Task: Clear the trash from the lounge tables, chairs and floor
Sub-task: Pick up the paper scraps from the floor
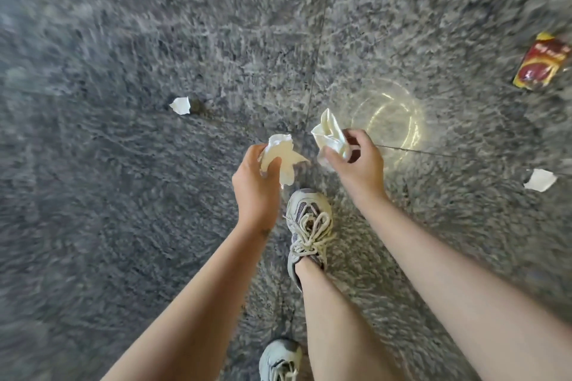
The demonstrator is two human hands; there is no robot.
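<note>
Head view looking down, my left hand [257, 185] grasping a crumpled white paper scrap [281, 158] at frame centre, my right hand [356, 164] pinching a crumpled napkin [329, 136], torn paper bits on the granite floor [123, 226] at left [180, 105] and right [539, 179], red snack wrapper [540, 66] at upper right, my grey sneaker [308, 226] below.

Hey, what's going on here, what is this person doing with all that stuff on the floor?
A person stands on a speckled stone floor, picking up litter. The left hand grips a crumpled white tissue, and the right hand grips a second white wad. Still lying on the floor are a white scrap to the left, another white scrap to the right, and a red and yellow wrapper at the far right.
</note>
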